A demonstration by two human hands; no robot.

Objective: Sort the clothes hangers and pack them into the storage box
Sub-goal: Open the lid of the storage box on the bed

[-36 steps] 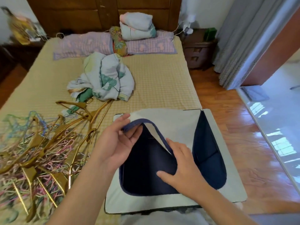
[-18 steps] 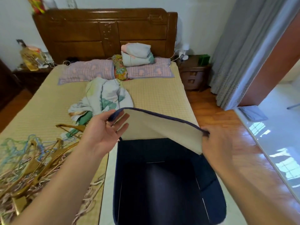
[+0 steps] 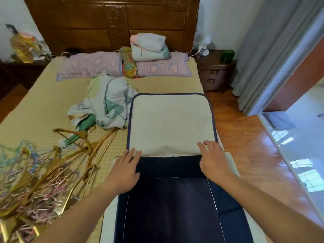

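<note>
Head view of a bed (image 3: 43,102) with a yellow checked cover. The storage box (image 3: 168,207), a soft fabric case with a dark navy lining, lies open at the near right corner of the bed; its cream lid flap (image 3: 171,123), edged in navy piping, is folded back flat toward the headboard (image 3: 112,23). The left hand (image 3: 125,170) rests palm down, fingers straight and slightly spread, on the box's left edge at the fold of the flap. The right hand (image 3: 213,160) lies likewise flat and spread on the right edge, its fingertips on the cream flap. Neither hand grips anything. The clothes hangers (image 3: 43,172) form a tangled heap on the bed to the left of the box, apart from it: gold-coloured hangers on top, thin pink, blue and green wire ones beneath. Beyond them lies a crumpled floral quilt (image 3: 107,102), touching the flap's left edge. Two lilac pillows (image 3: 91,65) and folded bedding (image 3: 149,47) sit by the headboard; a nightstand (image 3: 213,71) stands to the right. No readable brand, label or writing is visible.
</note>
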